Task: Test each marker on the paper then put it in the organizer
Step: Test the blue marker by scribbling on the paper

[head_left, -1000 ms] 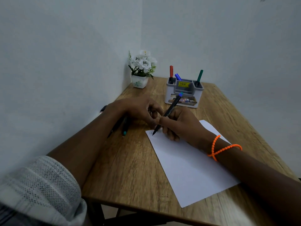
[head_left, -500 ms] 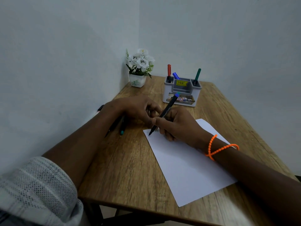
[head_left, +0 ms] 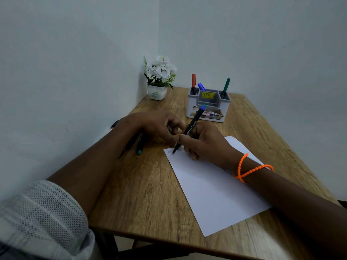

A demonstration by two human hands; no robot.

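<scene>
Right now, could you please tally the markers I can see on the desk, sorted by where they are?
In the organizer: 3 (orange-red, blue, green)
In the right hand, tip on the paper: 1 marker
Lying on the table under the left hand: at least 2, partly hidden
Total: at least 6

Wood table (head_left: 150,194), white walls (head_left: 75,53), rm corner

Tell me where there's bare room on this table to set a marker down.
Bare wood lies at the near left, between the table edge and the paper, and to the right of the organizer. It is crowded where the left hand, right hand and loose markers meet.
</scene>
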